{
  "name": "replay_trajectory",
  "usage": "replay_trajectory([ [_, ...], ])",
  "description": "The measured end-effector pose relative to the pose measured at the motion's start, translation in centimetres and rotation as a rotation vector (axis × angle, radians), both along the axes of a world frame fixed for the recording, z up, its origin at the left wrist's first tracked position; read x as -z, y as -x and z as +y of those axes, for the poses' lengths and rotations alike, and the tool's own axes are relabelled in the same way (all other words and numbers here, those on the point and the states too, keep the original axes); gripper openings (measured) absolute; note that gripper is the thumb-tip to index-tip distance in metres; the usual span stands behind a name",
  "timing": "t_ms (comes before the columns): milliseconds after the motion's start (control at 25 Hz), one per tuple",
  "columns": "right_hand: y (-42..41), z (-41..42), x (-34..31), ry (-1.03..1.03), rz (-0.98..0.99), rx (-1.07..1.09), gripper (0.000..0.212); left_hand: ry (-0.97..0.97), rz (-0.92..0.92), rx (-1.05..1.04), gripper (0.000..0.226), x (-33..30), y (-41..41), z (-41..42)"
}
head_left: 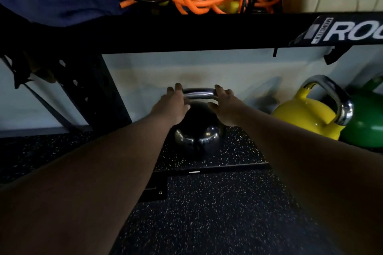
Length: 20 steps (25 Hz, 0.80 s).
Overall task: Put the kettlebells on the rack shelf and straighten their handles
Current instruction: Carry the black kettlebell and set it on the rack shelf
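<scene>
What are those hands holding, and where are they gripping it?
The black kettlebell, by its handle: left hand at the left corner, right hand at the right.

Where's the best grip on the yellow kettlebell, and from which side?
Grip the chrome handle of the yellow kettlebell, on its top arch, coming from the front and slightly left. The handle loop stands above the body and is turned at an angle. The green kettlebell crowds its right side and the wall sits behind, so only the front and left look open.
</scene>
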State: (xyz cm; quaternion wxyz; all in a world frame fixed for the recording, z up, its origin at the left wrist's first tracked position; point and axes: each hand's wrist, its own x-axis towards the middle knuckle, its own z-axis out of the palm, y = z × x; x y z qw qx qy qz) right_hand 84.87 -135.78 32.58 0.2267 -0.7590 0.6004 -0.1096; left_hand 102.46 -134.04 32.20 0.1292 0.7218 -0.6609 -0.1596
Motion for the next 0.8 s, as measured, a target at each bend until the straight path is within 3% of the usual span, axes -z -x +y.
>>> replay_trajectory([
  [120, 1.3, 2.4, -1.0, 0.053, 0.005, -0.024, 0.063, 0.034, 0.015, 0.027, 0.082, 0.5, 0.6, 2.7],
  [240, 3.2, 5.8, -2.2, 0.14, 0.006, -0.033, 0.052, 0.048, -0.029, 0.025, 0.088, -0.6, 1.2, 5.5],
  [520, 10.0, 18.3, -5.6, 0.339, -0.027, -0.105, 0.033, -0.019, -0.065, 0.133, 0.035, -3.4, 5.7, 19.0],
  [800, 17.9, 38.1, -8.9, 0.258, -0.079, -0.321, 0.027, -0.002, 0.054, 0.009, 0.012, -8.7, 12.9, 41.7],
])
